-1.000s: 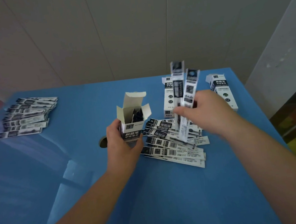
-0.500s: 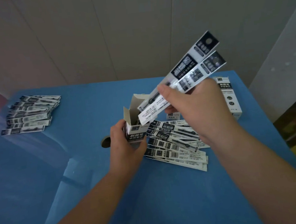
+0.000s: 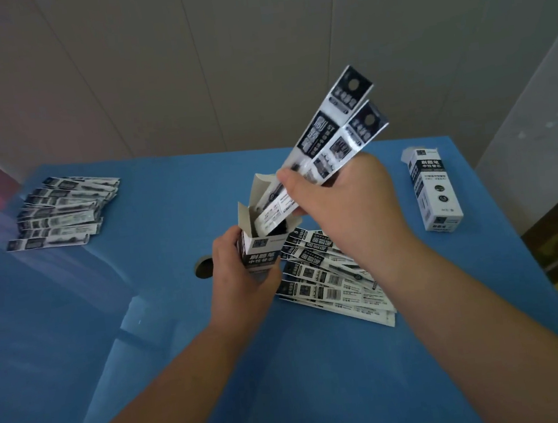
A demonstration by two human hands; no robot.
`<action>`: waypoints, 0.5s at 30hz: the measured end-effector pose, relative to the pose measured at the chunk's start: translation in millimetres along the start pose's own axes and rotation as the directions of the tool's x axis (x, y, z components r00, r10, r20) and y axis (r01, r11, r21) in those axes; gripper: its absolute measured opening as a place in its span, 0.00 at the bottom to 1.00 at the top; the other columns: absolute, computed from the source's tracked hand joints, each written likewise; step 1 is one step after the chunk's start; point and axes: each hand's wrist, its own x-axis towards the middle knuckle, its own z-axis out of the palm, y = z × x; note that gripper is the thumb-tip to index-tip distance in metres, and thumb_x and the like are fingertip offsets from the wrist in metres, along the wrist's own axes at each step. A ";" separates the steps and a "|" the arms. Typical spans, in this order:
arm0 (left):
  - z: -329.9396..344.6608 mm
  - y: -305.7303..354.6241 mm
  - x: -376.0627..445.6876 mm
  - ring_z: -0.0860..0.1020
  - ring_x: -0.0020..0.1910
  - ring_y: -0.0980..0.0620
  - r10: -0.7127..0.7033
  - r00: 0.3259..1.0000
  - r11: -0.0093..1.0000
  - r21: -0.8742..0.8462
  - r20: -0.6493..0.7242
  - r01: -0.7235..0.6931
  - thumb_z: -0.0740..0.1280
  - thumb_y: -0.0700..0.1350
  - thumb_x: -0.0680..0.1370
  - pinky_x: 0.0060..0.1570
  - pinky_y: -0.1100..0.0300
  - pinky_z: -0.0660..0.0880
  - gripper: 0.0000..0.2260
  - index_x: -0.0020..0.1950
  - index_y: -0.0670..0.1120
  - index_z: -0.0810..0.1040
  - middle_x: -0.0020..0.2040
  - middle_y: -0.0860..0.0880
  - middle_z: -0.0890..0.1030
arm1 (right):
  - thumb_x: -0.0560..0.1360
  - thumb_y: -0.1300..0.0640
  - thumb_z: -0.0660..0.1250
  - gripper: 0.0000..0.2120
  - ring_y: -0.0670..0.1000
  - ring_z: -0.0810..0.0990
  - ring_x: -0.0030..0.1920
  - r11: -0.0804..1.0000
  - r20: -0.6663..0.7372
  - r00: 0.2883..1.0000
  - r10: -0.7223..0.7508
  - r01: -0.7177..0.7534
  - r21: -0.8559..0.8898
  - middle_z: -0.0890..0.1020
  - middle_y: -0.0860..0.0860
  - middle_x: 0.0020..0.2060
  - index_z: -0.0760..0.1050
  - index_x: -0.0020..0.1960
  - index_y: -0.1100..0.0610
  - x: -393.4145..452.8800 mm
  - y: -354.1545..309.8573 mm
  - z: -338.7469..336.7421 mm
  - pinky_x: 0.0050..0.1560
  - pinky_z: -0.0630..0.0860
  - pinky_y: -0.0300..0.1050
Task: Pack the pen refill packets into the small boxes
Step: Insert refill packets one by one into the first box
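Note:
My left hand point(image 3: 240, 284) grips a small black-and-white box point(image 3: 260, 247) upright on the blue table, its top flaps open. My right hand point(image 3: 343, 211) pinches two long refill packets point(image 3: 332, 140), tilted up to the right, their lower ends inside the box mouth. Beneath my right wrist a fanned pile of refill packets point(image 3: 333, 284) lies flat on the table. A second pile of packets point(image 3: 60, 212) lies at the far left.
A shut box point(image 3: 435, 191) lies flat near the table's right edge. A round hole point(image 3: 204, 269) in the blue table point(image 3: 145, 328) shows just left of my left hand. A wall runs behind the table's far edge.
My right hand lifted two packets from upright over the pile, tilted them leftward, and brought their lower ends into the open box. My left hand stayed on the box.

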 end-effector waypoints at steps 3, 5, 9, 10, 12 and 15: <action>-1.1 -0.2 0.3 0.80 0.56 0.47 -0.013 1.000 1.000 -0.014 0.012 0.013 0.74 0.54 0.69 0.53 0.42 0.81 0.26 0.60 0.71 0.67 0.57 0.48 0.76 | 0.74 0.46 0.75 0.10 0.41 0.83 0.34 0.993 0.089 0.996 0.010 0.000 -0.118 0.85 0.44 0.34 0.82 0.42 0.52 -2.7 6.5 8.0 0.33 0.80 0.36; -1.2 0.4 0.3 0.80 0.57 0.47 -0.017 1.000 1.000 -0.023 0.018 0.017 0.74 0.54 0.69 0.54 0.42 0.81 0.27 0.62 0.70 0.67 0.59 0.47 0.76 | 0.73 0.40 0.73 0.14 0.41 0.82 0.35 0.983 0.129 0.992 0.005 0.019 -0.181 0.84 0.41 0.34 0.81 0.42 0.51 -4.0 8.5 11.2 0.29 0.75 0.33; -1.5 1.8 0.5 0.81 0.57 0.46 -0.017 1.000 0.999 -0.030 0.005 0.017 0.75 0.54 0.68 0.54 0.41 0.81 0.27 0.61 0.71 0.66 0.59 0.46 0.77 | 0.73 0.38 0.71 0.11 0.38 0.78 0.34 0.989 0.092 0.995 -0.037 0.050 -0.139 0.82 0.34 0.41 0.80 0.46 0.45 -0.1 7.5 6.1 0.33 0.69 0.29; -1.6 1.9 0.5 0.81 0.56 0.46 -0.013 1.000 0.999 -0.032 0.002 0.013 0.75 0.54 0.68 0.54 0.40 0.81 0.27 0.60 0.72 0.66 0.58 0.45 0.77 | 0.74 0.40 0.71 0.09 0.38 0.78 0.33 0.989 0.095 0.994 -0.046 0.059 -0.137 0.82 0.35 0.41 0.81 0.46 0.45 1.2 7.7 4.4 0.33 0.69 0.28; -1.5 2.3 0.6 0.81 0.56 0.45 -0.010 1.000 0.999 -0.036 0.004 0.010 0.75 0.55 0.68 0.53 0.40 0.81 0.26 0.59 0.72 0.66 0.58 0.45 0.76 | 0.74 0.44 0.73 0.06 0.38 0.77 0.33 0.986 0.130 0.990 -0.062 0.081 -0.147 0.82 0.34 0.40 0.81 0.45 0.45 2.7 9.0 2.4 0.33 0.68 0.26; -1.7 2.0 0.2 0.80 0.56 0.45 0.004 1.000 1.000 -0.031 0.012 -0.003 0.75 0.54 0.69 0.53 0.42 0.81 0.27 0.61 0.72 0.66 0.58 0.46 0.76 | 0.73 0.46 0.75 0.05 0.37 0.77 0.33 0.973 0.172 0.982 -0.079 0.113 -0.200 0.82 0.32 0.39 0.82 0.43 0.45 2.5 13.0 2.7 0.32 0.68 0.26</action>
